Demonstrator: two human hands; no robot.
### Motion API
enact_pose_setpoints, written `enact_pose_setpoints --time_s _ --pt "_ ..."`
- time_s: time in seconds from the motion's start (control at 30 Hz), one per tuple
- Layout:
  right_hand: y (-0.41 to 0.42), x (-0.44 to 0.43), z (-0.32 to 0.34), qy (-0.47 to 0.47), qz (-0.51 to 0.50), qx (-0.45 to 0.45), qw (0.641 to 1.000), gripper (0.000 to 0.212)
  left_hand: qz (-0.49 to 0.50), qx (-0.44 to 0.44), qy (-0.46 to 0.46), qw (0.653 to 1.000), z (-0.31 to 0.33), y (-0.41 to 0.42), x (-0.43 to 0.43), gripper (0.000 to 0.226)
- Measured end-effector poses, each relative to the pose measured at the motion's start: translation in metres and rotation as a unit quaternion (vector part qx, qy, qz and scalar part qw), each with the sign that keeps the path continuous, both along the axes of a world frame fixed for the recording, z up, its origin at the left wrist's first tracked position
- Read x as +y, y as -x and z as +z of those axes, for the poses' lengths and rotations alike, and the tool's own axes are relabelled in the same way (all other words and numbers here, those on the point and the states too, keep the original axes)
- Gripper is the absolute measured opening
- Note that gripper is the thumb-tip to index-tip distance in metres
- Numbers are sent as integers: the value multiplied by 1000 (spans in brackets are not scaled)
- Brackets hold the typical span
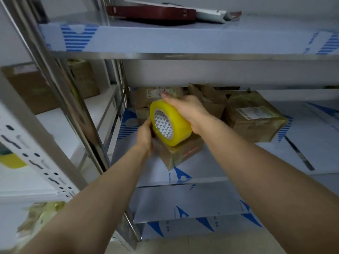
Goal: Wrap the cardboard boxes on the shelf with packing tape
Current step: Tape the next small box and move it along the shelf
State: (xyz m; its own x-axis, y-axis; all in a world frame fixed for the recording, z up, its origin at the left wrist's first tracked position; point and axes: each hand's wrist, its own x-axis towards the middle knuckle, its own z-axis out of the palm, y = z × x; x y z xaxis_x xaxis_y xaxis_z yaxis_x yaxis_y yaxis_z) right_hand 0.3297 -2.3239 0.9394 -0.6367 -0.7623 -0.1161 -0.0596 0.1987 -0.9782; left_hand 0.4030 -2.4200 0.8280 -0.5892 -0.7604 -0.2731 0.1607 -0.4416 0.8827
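Observation:
A small cardboard box [180, 153] sits on the middle shelf [211, 171], its top glossy with tape. My left hand [145, 136] grips the box's left side. A big yellow roll of packing tape [169, 124] rests on top of the box, and my right hand [187, 110] holds the roll from above and behind. A larger taped box [255, 116] with a white label stands to the right. Two more boxes [157, 99] [209, 99] stand at the back of the shelf, partly hidden by my hands.
A steel upright post [73, 107] runs left of my arms. The upper shelf [183, 39] carries a dark red case [152, 13] and a white packet. Boxes [36, 88] stand on the neighbouring rack at left. Crumpled tape [40, 217] lies at lower left.

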Motion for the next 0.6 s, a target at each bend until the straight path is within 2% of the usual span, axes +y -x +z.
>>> enact_pose_setpoints --time_s 0.07,0.17,0.27,0.47,0.6 --pt "-7 -5 -12 -7 1 -18 1000 42 12 24 -26 999 -8 -1 -6 35" --pt "-6 -4 -34 -6 -2 -35 999 42 40 -5 42 998 -14 1 -8 31" --pt "-4 -5 -37 5 -13 -41 999 52 54 -59 105 991 -20 3 -10 34" --pt "-9 -3 -21 -2 -35 -47 998 37 69 -119 179 974 -19 8 -14 28" --pt "-13 29 -1 -28 -22 -53 998 34 67 -165 225 958 -18 8 -21 30"
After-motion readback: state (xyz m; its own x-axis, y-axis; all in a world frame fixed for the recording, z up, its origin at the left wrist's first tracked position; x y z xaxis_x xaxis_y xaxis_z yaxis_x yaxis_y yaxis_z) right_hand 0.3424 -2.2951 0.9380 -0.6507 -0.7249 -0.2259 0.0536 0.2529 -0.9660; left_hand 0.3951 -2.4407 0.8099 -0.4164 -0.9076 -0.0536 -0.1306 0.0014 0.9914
